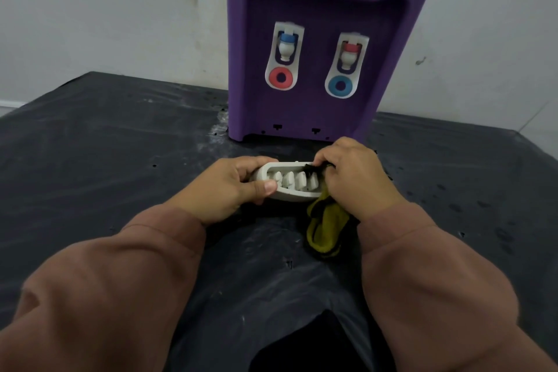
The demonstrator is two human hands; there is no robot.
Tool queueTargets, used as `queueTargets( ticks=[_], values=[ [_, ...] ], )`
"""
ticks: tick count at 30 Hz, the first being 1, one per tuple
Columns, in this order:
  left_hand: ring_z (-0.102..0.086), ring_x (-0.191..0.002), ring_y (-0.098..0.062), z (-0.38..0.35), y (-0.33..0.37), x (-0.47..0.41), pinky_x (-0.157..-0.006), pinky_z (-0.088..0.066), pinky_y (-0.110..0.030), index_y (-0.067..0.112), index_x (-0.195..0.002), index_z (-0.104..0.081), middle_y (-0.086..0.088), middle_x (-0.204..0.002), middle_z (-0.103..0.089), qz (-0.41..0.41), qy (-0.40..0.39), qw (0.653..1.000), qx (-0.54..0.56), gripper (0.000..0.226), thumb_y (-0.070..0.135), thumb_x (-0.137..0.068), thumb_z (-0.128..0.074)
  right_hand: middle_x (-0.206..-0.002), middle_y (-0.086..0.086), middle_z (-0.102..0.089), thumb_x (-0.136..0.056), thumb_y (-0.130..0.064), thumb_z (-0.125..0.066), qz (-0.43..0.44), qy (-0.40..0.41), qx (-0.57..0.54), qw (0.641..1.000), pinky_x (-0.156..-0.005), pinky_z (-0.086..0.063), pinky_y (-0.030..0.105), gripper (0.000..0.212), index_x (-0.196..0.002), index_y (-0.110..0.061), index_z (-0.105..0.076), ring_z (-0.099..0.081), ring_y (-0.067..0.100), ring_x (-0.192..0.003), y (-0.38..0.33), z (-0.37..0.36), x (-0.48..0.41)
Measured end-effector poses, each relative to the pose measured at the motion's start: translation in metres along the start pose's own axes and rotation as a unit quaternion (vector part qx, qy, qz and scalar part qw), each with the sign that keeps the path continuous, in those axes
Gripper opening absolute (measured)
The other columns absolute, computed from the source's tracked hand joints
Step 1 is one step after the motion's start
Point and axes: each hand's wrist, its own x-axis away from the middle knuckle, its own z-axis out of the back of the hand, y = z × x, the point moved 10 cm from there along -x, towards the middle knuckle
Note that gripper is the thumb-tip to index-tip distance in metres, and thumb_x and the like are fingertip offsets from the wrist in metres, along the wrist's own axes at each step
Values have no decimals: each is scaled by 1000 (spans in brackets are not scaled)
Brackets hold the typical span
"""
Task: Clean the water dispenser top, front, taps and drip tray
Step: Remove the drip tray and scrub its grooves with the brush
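Left hand (229, 187) curled round left end of white drip tray (273, 195), thumb on front rim. Right hand (353, 178) pinches olive cloth (324, 229), dark corner pushed into tray's right end. Inside tray: row of white ribs, nothing else visible. Cloth tail hangs toward 5 o'clock onto dark surface (90, 145). Purple water dispenser (317, 118) upright at 12 o'clock, near tray, two taps (287, 45) on front.

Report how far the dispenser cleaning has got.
Done: the drip tray is off the dispenser. In hand: the left hand holds it while the right hand works a cloth into its slats. Left: refitting the tray; whether the taps and front are wiped cannot be told, and the top is out of view.
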Motion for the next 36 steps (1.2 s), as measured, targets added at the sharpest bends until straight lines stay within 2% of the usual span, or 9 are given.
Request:
queueTargets(
  ticks=[6, 10, 13, 16, 21, 25, 29, 33, 36],
  values=[
    [-57, -69, -10, 3, -4, 0, -70, -49, -21, 33, -107, -64, 2, -88, -69, 3, 2, 1000, -14, 30, 12, -85, -63, -94, 10, -60, -75, 10, -50, -13, 10, 13, 1000, -70, -44, 28, 32, -91, -9, -71, -56, 27, -84, 10, 0, 0],
    [-57, -78, -18, 5, -5, 1, -76, -49, -30, 27, -114, -64, -14, -106, -67, 7, -9, 1000, -22, 34, 25, -80, -65, -97, 16, -60, -76, 8, -50, -59, 10, 58, 996, -71, -34, 24, 32, -96, -6, -70, -56, 33, -94, 41, 2, -4],
    [-57, -80, -19, 6, -5, 1, -75, -49, -29, 26, -114, -64, -15, -108, -67, 7, -8, 1000, -21, 30, 18, -85, -65, -97, 18, -60, -77, 9, -49, -87, 17, 63, 994, -71, -37, 26, 33, -98, -5, -70, -56, 35, -93, 56, 4, -3],
    [-58, -83, -16, 6, -5, 1, -71, -51, -22, 24, -112, -65, -11, -109, -68, 8, -7, 1000, -10, 29, 11, -87, -60, -95, 16, -61, -78, 7, -51, -61, 27, 39, 997, -72, -40, 28, 28, -93, -6, -70, -57, 32, -90, 45, 2, -2],
    [-59, -84, -15, 6, -7, 1, -71, -51, -22, 25, -113, -65, -7, -106, -69, 11, -6, 1000, -3, 30, 17, -84, -64, -96, 8, -60, -82, 1, -50, 26, 4, -10, 1000, -77, -43, 31, 23, -92, -9, -67, -53, 24, -93, 0, -10, 3],
    [-60, -78, -4, 7, -5, 0, -68, -50, -19, 29, -107, -66, 8, -95, -71, 7, -2, 1000, 11, 27, 18, -82, -66, -95, 9, -58, -81, 1, -52, -19, -4, -13, 1000, -74, -41, 27, 22, -89, -11, -69, -55, 25, -90, 19, -7, -2],
    [-59, -81, -14, 8, -5, 0, -71, -52, -21, 32, -106, -66, -1, -102, -71, 5, 1, 1000, -1, 28, 17, -83, -65, -97, 9, -58, -81, 0, -52, -58, -16, 10, 998, -76, -42, 27, 22, -90, -12, -68, -55, 25, -91, 35, -5, -4],
    [-61, -85, -19, 6, -4, 1, -78, -52, -29, 35, -106, -68, -7, -107, -69, 7, -7, 1000, -8, 30, 29, -77, -65, -89, 4, -60, -79, -1, -53, -6, 5, -28, 1000, -72, -43, 29, 18, -84, -13, -66, -55, 21, -85, 6, -4, -2],
    [-59, -81, -16, 4, -4, 1, -73, -51, -23, 30, -107, -67, -9, -102, -70, 4, -11, 1000, -6, 32, 27, -75, -63, -89, 4, -62, -79, 0, -52, 41, 11, -26, 999, -71, -39, 25, 19, -86, -11, -66, -53, 19, -86, -12, -7, 0]
  ],
)
